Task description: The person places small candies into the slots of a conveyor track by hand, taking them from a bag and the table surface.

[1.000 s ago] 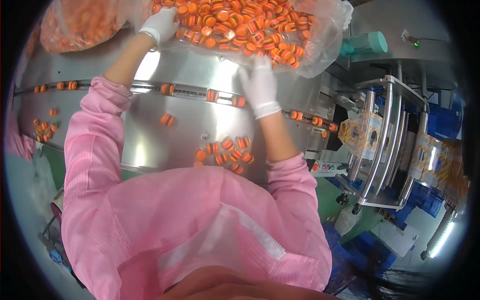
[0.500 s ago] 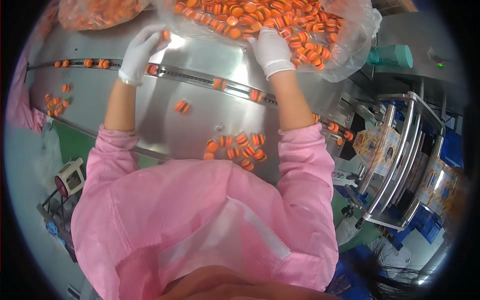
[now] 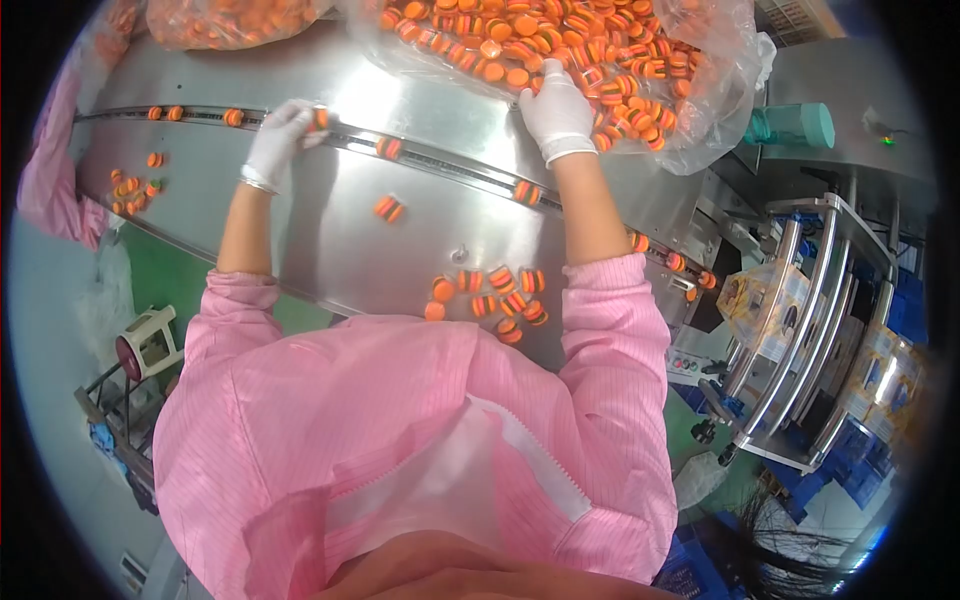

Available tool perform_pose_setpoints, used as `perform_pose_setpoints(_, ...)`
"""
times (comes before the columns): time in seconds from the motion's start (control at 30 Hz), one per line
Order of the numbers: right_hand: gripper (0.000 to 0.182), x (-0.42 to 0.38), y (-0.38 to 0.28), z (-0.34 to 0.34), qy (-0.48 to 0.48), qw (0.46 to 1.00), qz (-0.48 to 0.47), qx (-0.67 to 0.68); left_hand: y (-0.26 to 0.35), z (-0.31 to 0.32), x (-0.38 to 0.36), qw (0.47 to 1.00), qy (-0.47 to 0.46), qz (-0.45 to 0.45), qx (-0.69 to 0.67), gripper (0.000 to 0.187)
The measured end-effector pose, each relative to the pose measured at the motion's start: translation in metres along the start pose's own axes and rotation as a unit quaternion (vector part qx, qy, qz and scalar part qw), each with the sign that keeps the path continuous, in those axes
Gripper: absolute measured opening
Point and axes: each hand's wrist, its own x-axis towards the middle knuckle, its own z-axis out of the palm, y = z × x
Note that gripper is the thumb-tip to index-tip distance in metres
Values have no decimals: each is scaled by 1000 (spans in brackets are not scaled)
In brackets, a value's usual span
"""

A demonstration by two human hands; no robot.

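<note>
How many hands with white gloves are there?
2: the left hand by the metal track, the right hand at the clear bag. Another person's pink sleeve shows; its hand is hidden.

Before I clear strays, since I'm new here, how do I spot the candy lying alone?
Find the conveyor crossing the steel table. Between its middle and the central cluster lies one striped candy by itself; its neighbours are clustered or on the conveyor.
</note>
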Motion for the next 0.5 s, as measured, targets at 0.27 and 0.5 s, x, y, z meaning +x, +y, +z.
perform_pose_setpoints(0.27, 25, -61, 30, 1, 109, 964, -77, 229, 10, 75, -5, 834, -28, 99, 542, 24)
perform_pose_setpoints(0.5, 20, -125, 46, 10, -26, 984, 8, 175, 60, 129, 63, 675, -76, 551, 485, 35)
